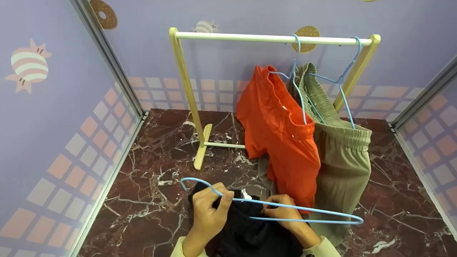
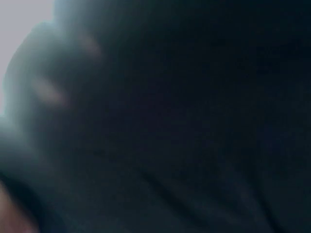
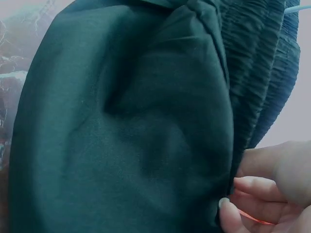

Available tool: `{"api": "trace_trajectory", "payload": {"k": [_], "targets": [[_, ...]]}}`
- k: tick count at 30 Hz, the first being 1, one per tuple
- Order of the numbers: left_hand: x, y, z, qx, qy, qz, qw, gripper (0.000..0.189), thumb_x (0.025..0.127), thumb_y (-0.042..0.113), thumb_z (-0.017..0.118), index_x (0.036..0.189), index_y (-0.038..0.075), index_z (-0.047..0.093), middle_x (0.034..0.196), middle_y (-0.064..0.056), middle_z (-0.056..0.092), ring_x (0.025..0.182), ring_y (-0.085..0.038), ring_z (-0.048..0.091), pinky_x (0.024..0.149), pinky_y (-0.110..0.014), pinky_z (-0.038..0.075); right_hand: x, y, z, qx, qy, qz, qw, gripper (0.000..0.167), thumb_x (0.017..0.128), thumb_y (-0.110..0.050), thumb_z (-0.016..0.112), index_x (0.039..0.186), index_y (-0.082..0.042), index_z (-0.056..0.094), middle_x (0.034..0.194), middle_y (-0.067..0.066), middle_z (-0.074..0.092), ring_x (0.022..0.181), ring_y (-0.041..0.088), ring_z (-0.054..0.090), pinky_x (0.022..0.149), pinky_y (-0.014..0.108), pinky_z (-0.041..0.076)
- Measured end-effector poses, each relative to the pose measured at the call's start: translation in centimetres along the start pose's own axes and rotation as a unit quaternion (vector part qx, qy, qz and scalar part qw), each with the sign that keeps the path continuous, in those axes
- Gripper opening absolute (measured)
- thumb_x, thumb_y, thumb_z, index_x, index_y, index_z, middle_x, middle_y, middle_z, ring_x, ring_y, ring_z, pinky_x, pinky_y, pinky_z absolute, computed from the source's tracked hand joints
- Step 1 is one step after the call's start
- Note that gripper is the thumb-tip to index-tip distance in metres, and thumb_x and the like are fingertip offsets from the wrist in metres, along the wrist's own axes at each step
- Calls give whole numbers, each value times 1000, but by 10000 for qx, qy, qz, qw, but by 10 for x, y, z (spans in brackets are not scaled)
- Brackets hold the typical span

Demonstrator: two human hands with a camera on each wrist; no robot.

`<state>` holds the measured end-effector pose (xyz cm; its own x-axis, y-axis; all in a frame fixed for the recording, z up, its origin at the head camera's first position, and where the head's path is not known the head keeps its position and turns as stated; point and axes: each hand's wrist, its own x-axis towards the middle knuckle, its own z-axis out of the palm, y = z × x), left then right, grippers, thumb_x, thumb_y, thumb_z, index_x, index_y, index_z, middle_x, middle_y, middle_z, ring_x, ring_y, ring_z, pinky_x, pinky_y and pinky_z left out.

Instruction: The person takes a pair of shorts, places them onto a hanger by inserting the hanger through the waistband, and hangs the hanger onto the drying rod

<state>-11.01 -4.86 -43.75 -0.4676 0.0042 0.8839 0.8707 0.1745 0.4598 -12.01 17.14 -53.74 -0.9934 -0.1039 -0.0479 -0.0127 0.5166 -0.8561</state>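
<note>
Black pants (image 1: 246, 232) with a gathered elastic waist hang low in front of me, looking dark green in the right wrist view. My left hand (image 1: 210, 207) grips a light blue hanger (image 1: 303, 207) just below its hook, with black cloth bunched around the fingers. One end of the hanger extends out to the right; its other end is hidden by the cloth. My right hand (image 1: 282, 212) pinches the edge of the black pants near the waistband (image 3: 257, 73), behind the hanger. Dark cloth fills nearly all of the blurred left wrist view.
A wooden rack (image 1: 185, 82) with a white rail (image 1: 235, 37) stands ahead on a dark red marble-patterned surface (image 1: 150, 200). Orange shorts (image 1: 285, 142) and olive pants (image 1: 342, 160) hang on its right half from blue hangers. Patterned lilac panels (image 1: 64, 117) enclose the space.
</note>
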Motion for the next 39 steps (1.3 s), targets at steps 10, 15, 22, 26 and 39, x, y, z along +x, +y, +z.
{"api": "trace_trajectory", "payload": {"k": [10, 15, 22, 26, 39], "targets": [[3, -1, -4, 18, 135, 38, 9999, 30, 97, 17, 59, 68, 8, 59, 58, 0, 45, 50, -5, 36, 49, -14, 35, -2, 4, -8, 699, 320, 78, 9970, 26, 67, 9, 73, 87, -2, 60, 73, 4, 61, 66, 3, 54, 64, 17, 44], [3, -2, -9, -4, 200, 29, 9998, 29, 95, 14, 59, 67, 7, 59, 59, -1, 47, 51, -6, 38, 50, -15, 36, -5, 3, -15, 957, 268, -226, 9948, 26, 72, 9, 67, 96, -1, 68, 86, 10, 69, 75, 5, 57, 71, 17, 46], [4, -4, -16, 123, 291, 23, 9995, 33, 97, 17, 58, 66, 7, 58, 58, -1, 47, 50, -6, 37, 49, -14, 34, -12, 1, -26, 997, 757, -215, 9919, 20, 73, 11, 67, 81, -8, 70, 78, 3, 69, 73, 4, 57, 72, 17, 45], [4, -5, -19, 133, 337, 16, 9993, 32, 97, 15, 58, 66, 6, 59, 58, -2, 47, 50, -6, 37, 48, -15, 34, -17, -5, -33, 1203, 1070, -31, 9870, 17, 75, 10, 65, 77, -7, 66, 79, 1, 65, 77, 6, 57, 74, 17, 44], [2, -8, -25, 264, 382, -113, 9989, 29, 97, 13, 58, 69, 5, 59, 59, -1, 47, 51, -7, 37, 49, -16, 34, -32, -25, -60, 1601, 1533, -63, 9751, 12, 81, 13, 55, 81, 2, 61, 83, -3, 67, 80, 6, 60, 75, 18, 46]]}}
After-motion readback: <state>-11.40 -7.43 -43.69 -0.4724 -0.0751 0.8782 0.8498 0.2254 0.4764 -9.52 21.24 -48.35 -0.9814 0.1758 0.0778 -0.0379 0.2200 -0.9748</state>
